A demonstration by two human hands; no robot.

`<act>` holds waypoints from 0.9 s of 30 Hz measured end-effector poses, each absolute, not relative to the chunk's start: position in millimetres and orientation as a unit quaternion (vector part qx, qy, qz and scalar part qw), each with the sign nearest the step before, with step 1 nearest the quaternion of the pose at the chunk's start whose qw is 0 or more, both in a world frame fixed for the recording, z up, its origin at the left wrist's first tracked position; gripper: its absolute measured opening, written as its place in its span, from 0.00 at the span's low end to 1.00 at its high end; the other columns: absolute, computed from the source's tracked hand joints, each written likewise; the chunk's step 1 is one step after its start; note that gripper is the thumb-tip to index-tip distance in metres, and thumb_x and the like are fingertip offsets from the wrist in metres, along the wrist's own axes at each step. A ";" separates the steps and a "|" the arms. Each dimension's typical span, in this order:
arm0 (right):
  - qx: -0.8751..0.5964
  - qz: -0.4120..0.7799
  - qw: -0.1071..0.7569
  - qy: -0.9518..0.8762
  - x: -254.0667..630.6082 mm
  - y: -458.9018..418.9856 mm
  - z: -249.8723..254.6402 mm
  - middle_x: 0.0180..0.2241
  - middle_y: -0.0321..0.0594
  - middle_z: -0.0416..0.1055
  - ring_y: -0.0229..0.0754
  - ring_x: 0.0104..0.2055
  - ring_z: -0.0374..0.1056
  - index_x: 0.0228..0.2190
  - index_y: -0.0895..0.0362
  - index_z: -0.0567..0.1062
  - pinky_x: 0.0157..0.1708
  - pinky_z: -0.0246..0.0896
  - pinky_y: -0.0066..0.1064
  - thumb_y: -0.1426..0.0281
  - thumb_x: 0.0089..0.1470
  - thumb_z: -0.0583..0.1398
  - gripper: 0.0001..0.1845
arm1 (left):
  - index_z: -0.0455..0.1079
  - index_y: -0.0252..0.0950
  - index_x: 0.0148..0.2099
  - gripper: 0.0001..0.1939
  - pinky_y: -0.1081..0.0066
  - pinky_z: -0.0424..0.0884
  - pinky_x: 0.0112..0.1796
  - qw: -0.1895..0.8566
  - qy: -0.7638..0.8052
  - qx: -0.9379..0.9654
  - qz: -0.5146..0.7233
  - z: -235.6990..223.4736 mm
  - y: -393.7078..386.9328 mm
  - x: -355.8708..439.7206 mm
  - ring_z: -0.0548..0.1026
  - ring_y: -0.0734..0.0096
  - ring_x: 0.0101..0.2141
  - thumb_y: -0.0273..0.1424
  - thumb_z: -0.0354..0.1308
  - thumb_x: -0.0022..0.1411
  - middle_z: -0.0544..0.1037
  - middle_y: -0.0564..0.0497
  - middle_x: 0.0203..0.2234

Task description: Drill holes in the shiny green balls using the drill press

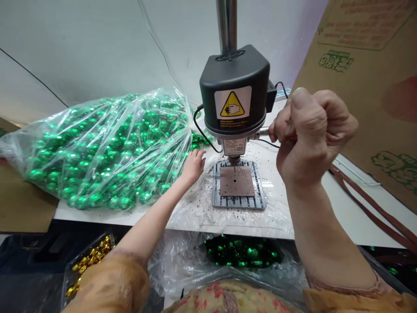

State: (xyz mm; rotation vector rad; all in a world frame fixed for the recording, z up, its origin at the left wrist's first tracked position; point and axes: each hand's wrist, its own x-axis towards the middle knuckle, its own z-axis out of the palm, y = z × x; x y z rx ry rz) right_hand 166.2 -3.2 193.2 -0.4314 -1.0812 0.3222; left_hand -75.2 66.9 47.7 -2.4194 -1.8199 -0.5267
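Before me stands a small drill press (234, 91) with a black motor housing and a hand-warning label. My right hand (312, 134) is closed in a fist around its feed lever (264, 131), on the right side of the head. Under the chuck lies a square brown plate (237, 181) with a small hole in its middle, on the slotted metal base (215, 184). My left hand (194, 165) is beside the neck of a clear plastic bag full of shiny green faceted beads (114, 148). Its fingers are apart and loosely bent, and I see nothing in them.
Dark shavings lie around the base on the white table (280, 217). A cardboard box (368, 87) stands at the right, with brown straps (361, 195) beside it. Below the table edge are plastic-lined green beads (243, 252) and a clear tray (65, 271) of gold beads.
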 end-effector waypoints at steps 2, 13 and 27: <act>-0.191 0.151 0.825 -0.509 166.6 -3.4 192.5 0.14 0.30 0.51 0.35 0.17 0.50 0.17 0.52 0.59 0.20 0.46 0.37 0.62 0.59 0.65 0.26 | 0.73 0.35 0.53 0.15 0.53 0.69 0.53 0.034 -0.646 -0.757 -0.092 53.4 104.9 -78.4 0.71 0.46 0.55 0.21 0.54 0.67 0.75 0.35 0.52; -0.215 0.104 0.803 -0.546 169.8 -1.3 187.0 0.15 0.32 0.54 0.37 0.17 0.50 0.19 0.51 0.56 0.19 0.50 0.39 0.59 0.62 0.61 0.26 | 0.69 0.37 0.57 0.22 0.56 0.67 0.53 -0.027 -0.643 -0.733 -0.221 58.5 133.0 -96.1 0.72 0.51 0.53 0.25 0.62 0.60 0.74 0.39 0.51; -0.257 0.086 0.780 -0.564 171.2 2.5 177.2 0.17 0.33 0.55 0.41 0.20 0.55 0.23 0.49 0.60 0.22 0.51 0.41 0.49 0.62 0.57 0.24 | 0.73 0.37 0.53 0.29 0.68 0.76 0.39 -0.476 -0.448 -0.638 -0.408 36.5 18.7 -46.6 0.79 0.66 0.39 0.43 0.74 0.54 0.81 0.47 0.41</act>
